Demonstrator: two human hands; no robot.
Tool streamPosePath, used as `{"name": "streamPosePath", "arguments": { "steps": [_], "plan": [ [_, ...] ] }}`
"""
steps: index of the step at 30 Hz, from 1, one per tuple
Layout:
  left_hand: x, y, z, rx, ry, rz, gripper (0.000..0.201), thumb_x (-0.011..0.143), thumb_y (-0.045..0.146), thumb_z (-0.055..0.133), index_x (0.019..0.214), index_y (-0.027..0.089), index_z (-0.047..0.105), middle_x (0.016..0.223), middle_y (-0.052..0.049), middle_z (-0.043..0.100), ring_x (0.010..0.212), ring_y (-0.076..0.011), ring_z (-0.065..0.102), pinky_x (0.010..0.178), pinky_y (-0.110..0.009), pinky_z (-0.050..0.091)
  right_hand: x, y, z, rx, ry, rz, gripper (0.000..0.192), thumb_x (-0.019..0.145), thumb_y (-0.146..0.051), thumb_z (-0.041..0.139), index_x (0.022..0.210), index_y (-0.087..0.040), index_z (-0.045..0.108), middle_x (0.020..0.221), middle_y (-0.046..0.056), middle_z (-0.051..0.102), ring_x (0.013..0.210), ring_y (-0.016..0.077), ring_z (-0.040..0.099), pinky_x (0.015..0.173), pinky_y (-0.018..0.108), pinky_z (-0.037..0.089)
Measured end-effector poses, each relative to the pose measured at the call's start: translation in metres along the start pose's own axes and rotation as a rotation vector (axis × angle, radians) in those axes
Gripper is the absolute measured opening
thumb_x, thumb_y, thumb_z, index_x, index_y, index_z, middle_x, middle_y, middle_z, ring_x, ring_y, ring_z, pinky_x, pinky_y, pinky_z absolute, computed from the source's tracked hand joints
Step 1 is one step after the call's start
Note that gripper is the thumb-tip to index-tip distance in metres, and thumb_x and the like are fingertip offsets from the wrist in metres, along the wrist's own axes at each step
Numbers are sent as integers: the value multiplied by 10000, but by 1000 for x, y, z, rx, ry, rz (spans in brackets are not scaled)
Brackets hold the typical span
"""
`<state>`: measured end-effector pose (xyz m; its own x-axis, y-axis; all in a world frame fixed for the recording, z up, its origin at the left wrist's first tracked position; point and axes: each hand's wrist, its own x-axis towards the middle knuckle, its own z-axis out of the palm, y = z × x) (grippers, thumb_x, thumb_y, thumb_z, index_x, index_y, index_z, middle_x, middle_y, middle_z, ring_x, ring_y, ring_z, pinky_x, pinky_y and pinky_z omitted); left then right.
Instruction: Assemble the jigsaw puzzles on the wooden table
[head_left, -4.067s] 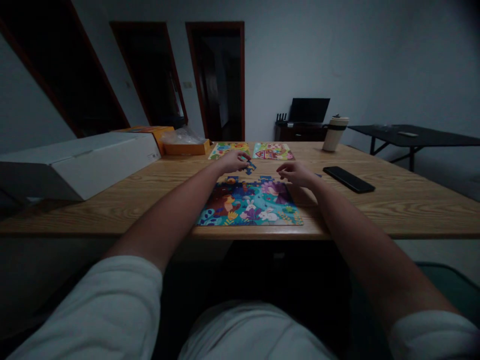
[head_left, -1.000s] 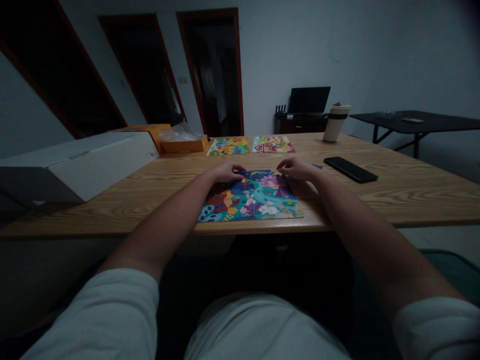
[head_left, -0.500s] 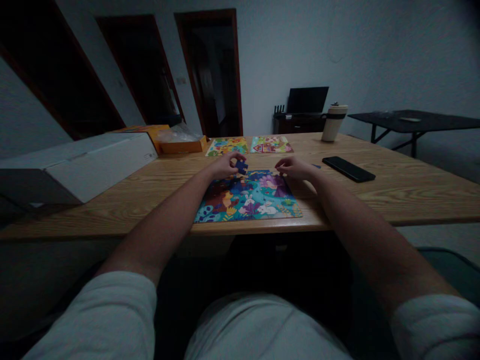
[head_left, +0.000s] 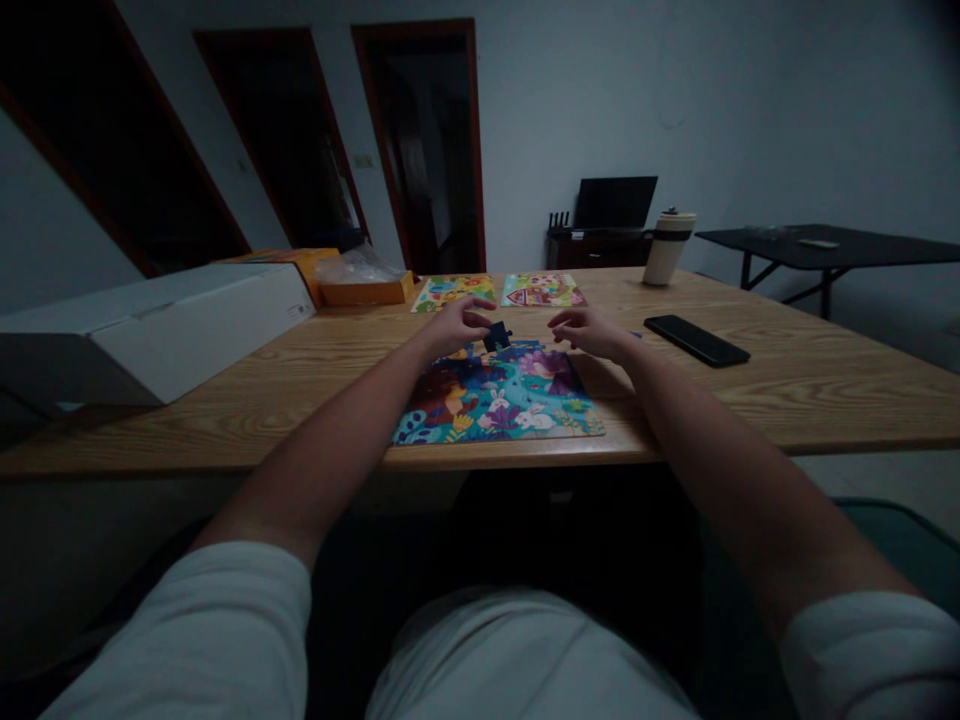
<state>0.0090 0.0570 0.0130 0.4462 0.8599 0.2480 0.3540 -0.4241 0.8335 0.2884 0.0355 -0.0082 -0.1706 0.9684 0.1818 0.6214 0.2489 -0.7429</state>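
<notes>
Between the thumb and fingers of my left hand [head_left: 455, 328] is a dark blue puzzle piece [head_left: 497, 338], tilted above the far edge of the jigsaw puzzle [head_left: 510, 400]. That puzzle, with white rabbits, a brown animal and purple and teal plants, lies at the near table edge. My right hand [head_left: 586, 332] hovers by the puzzle's far right corner, fingers bent and slightly apart, with nothing visible in them. Just past the right wrist, a small bit of blue [head_left: 636, 334] shows on the table, mostly hidden.
Two other colourful puzzles [head_left: 454, 292] [head_left: 544, 290] lie farther back on the wooden table [head_left: 337, 400]. At left are a white box [head_left: 225, 320] and an orange box [head_left: 367, 291] with clear plastic. A black phone [head_left: 696, 340] and a cup [head_left: 669, 248] are at right.
My left hand has shifted slightly right with the puzzle piece, which has turned in its grip. My right hand's fingers have lifted and parted a little.
</notes>
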Motion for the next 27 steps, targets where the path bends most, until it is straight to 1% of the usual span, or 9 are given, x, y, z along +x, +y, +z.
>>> {"name": "streamPosePath", "arguments": {
  "steps": [3,6,10,12,14,17,19,22,27],
  "plan": [
    [1,1,0,-3,1,29,336,747,35,676,1062,119,595,955,-97,726,849,-175,689,778,-317,530,-1,-2,0,11,-1,8,183,912,-174,573,1057,-135,676,972,110,724,726,140,612,596,225,467],
    [1,6,6,1,-24,105,240,768,82,703,994,108,628,954,-104,718,863,-173,683,797,-324,529,-4,-11,5,83,4,-51,196,924,-230,575,1066,-145,681,1001,106,723,774,149,626,617,228,476],
    [2,13,22,55,-63,189,267,736,125,747,976,115,631,967,-90,693,772,-149,670,684,-273,519,-6,-25,19,165,-38,-197,239,883,-249,639,1101,-165,691,1046,89,718,819,150,627,661,230,485],
    [3,14,28,69,-29,219,277,723,130,747,965,124,614,957,-73,677,725,-134,659,617,-239,495,-6,-28,23,165,-75,-228,249,862,-220,652,1101,-170,700,1020,78,722,785,141,620,659,232,484],
    [4,13,29,86,23,247,276,731,160,743,965,133,600,942,-61,666,718,-127,651,602,-222,481,-5,-27,22,152,-98,-223,243,857,-201,649,1090,-174,712,982,66,726,753,136,612,646,230,481],
    [2,8,26,209,35,244,250,770,232,721,978,138,620,948,-71,669,760,-139,643,649,-241,490,0,-16,13,122,-38,-141,218,878,-171,609,1060,-183,729,953,54,730,737,135,614,644,227,478],
    [1,1,21,353,-38,186,235,798,273,689,990,143,653,952,-79,684,800,-161,641,694,-266,493,4,-6,7,79,38,-46,201,875,-135,600,1013,-179,739,932,53,734,729,138,618,649,227,478],
    [1,-11,16,546,-161,92,271,811,325,659,1025,160,690,962,-74,703,836,-185,641,744,-285,483,10,10,4,-3,99,82,168,857,-101,610,955,-154,737,894,61,737,695,133,613,615,217,467],
    [5,-22,13,626,-225,72,331,827,354,611,1081,157,692,1014,-78,712,867,-185,642,764,-263,470,16,19,10,29,232,252,86,844,-189,653,893,-125,681,752,63,695,576,126,595,503,210,442]
  ]
}}
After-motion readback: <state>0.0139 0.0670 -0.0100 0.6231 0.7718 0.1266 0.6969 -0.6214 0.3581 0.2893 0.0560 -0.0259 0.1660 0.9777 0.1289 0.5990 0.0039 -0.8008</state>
